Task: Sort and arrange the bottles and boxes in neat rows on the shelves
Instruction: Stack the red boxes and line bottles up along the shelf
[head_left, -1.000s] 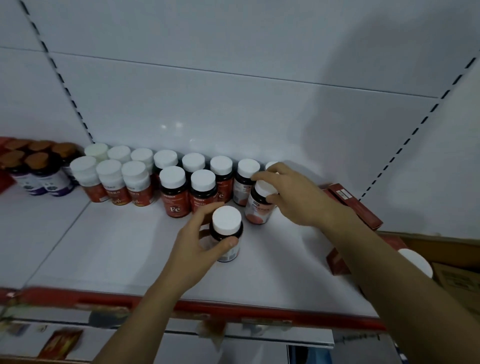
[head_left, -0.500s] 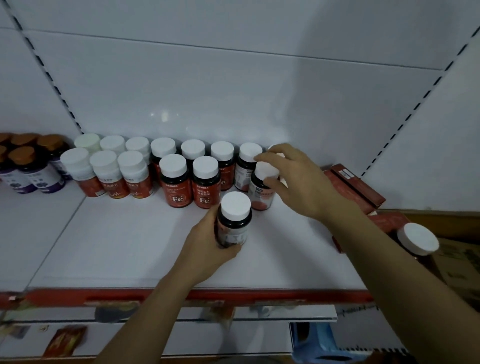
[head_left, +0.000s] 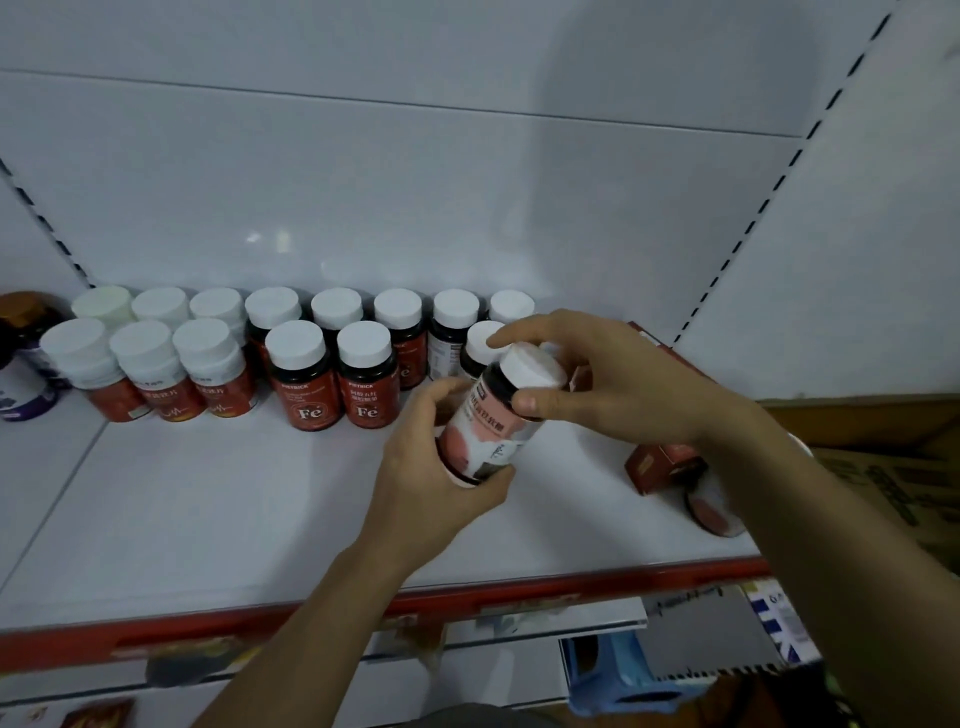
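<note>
A dark bottle with a pink-and-white label and a white cap (head_left: 496, 415) is held tilted above the white shelf (head_left: 234, 509). My left hand (head_left: 436, 467) grips its base from below. My right hand (head_left: 613, 384) wraps the capped top, thumb on the neck. Behind it, white-capped bottles stand in two rows along the back wall: two dark "Fe" bottles (head_left: 332, 382) in front, red-labelled bottles (head_left: 156, 374) to their left. One more white-capped bottle (head_left: 483, 343) stands just behind the held one, partly hidden.
Red boxes (head_left: 662, 457) lie at the shelf's right end beside a bottle on its side (head_left: 714, 506), both partly behind my right arm. Brown-capped bottles (head_left: 26, 358) stand at far left. A cardboard carton (head_left: 883, 467) sits to the right. The shelf has a red front edge (head_left: 260, 623).
My left hand lifted its bottle off the shelf and tipped it over. My right hand left the standing bottle at the back and took hold of the lifted bottle's cap end.
</note>
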